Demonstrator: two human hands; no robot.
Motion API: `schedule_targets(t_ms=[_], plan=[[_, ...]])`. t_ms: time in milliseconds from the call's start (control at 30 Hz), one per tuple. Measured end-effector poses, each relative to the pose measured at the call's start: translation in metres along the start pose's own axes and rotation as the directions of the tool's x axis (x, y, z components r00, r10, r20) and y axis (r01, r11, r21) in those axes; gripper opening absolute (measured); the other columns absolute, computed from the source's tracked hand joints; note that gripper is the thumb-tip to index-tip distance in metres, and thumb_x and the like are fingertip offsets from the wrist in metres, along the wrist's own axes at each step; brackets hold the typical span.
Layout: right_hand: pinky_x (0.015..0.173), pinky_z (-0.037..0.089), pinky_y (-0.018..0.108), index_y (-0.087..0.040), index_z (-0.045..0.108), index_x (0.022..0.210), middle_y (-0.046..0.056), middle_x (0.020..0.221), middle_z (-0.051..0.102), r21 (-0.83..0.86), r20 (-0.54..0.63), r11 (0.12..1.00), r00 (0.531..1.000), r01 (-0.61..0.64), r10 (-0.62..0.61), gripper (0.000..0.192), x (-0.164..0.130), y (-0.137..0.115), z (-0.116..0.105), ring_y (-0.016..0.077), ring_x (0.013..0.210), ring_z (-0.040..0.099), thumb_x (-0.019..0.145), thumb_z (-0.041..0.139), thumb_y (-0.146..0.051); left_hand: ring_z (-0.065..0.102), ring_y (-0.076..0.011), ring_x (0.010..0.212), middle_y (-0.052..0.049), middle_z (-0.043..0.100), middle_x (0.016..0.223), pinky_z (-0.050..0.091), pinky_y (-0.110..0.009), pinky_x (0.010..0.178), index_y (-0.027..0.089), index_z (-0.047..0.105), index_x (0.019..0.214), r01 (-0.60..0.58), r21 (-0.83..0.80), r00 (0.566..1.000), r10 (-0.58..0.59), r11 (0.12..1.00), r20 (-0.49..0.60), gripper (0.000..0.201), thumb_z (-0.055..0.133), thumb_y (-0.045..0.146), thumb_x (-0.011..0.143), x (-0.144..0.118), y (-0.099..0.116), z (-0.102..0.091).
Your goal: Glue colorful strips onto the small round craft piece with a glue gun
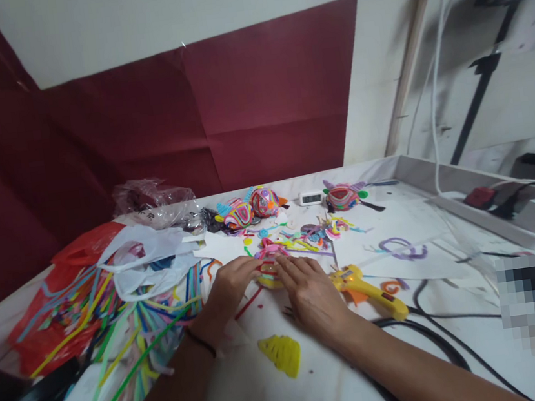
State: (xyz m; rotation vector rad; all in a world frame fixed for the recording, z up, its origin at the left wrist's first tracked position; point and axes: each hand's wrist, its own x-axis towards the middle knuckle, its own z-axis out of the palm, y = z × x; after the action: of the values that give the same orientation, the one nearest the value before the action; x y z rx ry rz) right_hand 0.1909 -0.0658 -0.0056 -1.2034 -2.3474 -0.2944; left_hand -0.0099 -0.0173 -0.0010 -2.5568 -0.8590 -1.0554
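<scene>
My left hand (233, 287) and my right hand (309, 288) meet over a small colourful pipe-cleaner piece (268, 268) on the white table. The fingers of both hands press against it from either side and partly hide it. Pink and red loops show at its top, with yellow along its lower edge. Just in front of my hands lies a flat yellow wedge of pipe cleaner (282, 355). Close by my right hand, a yellow hot glue gun (369, 291) rests on its side.
Bundles of pipe cleaners (142, 333) and plastic bags (150, 257) crowd the left. Finished colourful fish-like figures (238, 214) and a small digital clock (311, 198) stand at the back. Black cables (430, 330) run on the right, near a power strip (513, 216).
</scene>
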Motion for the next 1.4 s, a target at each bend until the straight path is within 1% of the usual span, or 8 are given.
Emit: schedule_targets(t_ms=[167,333,600,833,967,1167,1400], plan=[[0.097,0.038,0.046,-0.002,0.053,0.129,0.020,0.139,0.049,-0.001,0.003,1.000,1.000,0.001,-0.001,0.056,-0.0001,-0.0001,-0.0013,0.0323,0.119,0.049,0.076,0.060,-0.017,0.067,-0.0147,0.085,-0.007,0.069,0.092,0.058,-0.027,0.076,0.016,0.065,0.102,-0.001,0.007,1.000,0.001,1.000,-0.005,0.023,0.043,0.021,0.096,-0.0013,-0.0019,0.0016],[0.096,0.037,0.046,-0.003,0.053,0.129,0.020,0.140,0.048,-0.009,-0.004,1.000,1.000,0.000,0.000,0.054,0.0003,0.0000,-0.0011,0.0315,0.119,0.049,0.076,0.058,-0.014,0.066,-0.0147,0.086,-0.007,0.069,0.093,0.057,-0.028,0.076,0.018,0.066,0.103,0.042,-0.040,0.999,-0.041,0.998,0.025,0.023,0.045,0.018,0.095,-0.0007,-0.0014,0.0012],[0.095,0.037,0.045,-0.004,0.054,0.128,0.020,0.138,0.051,-0.007,-0.023,1.000,1.000,0.004,-0.004,0.053,0.0005,0.0002,0.0000,0.0310,0.119,0.049,0.078,0.058,-0.017,0.065,-0.0145,0.083,-0.006,0.067,0.090,0.055,-0.026,0.073,0.017,0.066,0.100,0.045,-0.056,0.998,-0.043,0.997,0.038,0.023,0.045,0.020,0.095,-0.0003,-0.0020,0.0010],[0.096,0.036,0.045,-0.005,0.054,0.129,0.020,0.139,0.050,0.002,-0.024,1.000,1.000,0.009,-0.009,0.055,-0.0004,0.0015,0.0014,0.0313,0.118,0.049,0.075,0.060,-0.015,0.065,-0.0141,0.079,-0.007,0.067,0.086,0.055,-0.024,0.069,0.016,0.067,0.096,0.011,-0.041,1.000,-0.011,0.999,0.022,0.025,0.044,0.022,0.095,0.0006,-0.0039,0.0014],[0.096,0.036,0.045,-0.004,0.053,0.129,0.019,0.139,0.049,0.006,-0.030,1.000,0.999,0.013,-0.013,0.056,0.0001,0.0021,0.0019,0.0314,0.119,0.049,0.074,0.059,-0.014,0.065,-0.0140,0.079,-0.007,0.068,0.087,0.055,-0.024,0.070,0.016,0.068,0.097,0.030,-0.064,1.000,-0.030,0.997,0.008,0.024,0.045,0.023,0.095,-0.0003,-0.0040,0.0018],[0.096,0.037,0.044,-0.005,0.054,0.127,0.018,0.139,0.050,-0.013,-0.047,1.000,0.999,0.007,-0.007,0.048,0.0000,0.0000,0.0027,0.0292,0.120,0.049,0.080,0.053,-0.011,0.065,-0.0137,0.080,-0.006,0.068,0.087,0.055,-0.024,0.071,0.016,0.068,0.096,0.041,-0.090,0.999,-0.041,0.995,0.001,0.022,0.047,0.022,0.094,-0.0014,-0.0037,0.0020],[0.097,0.037,0.044,-0.004,0.052,0.129,0.019,0.141,0.048,-0.011,-0.004,1.000,1.000,0.013,-0.013,0.052,0.0007,-0.0017,-0.0024,0.0298,0.121,0.048,0.079,0.058,-0.017,0.065,-0.0138,0.080,-0.007,0.068,0.088,0.055,-0.025,0.071,0.015,0.068,0.097,0.025,-0.099,0.999,-0.027,0.995,-0.026,0.019,0.050,0.021,0.093,-0.0032,-0.0027,0.0025]])
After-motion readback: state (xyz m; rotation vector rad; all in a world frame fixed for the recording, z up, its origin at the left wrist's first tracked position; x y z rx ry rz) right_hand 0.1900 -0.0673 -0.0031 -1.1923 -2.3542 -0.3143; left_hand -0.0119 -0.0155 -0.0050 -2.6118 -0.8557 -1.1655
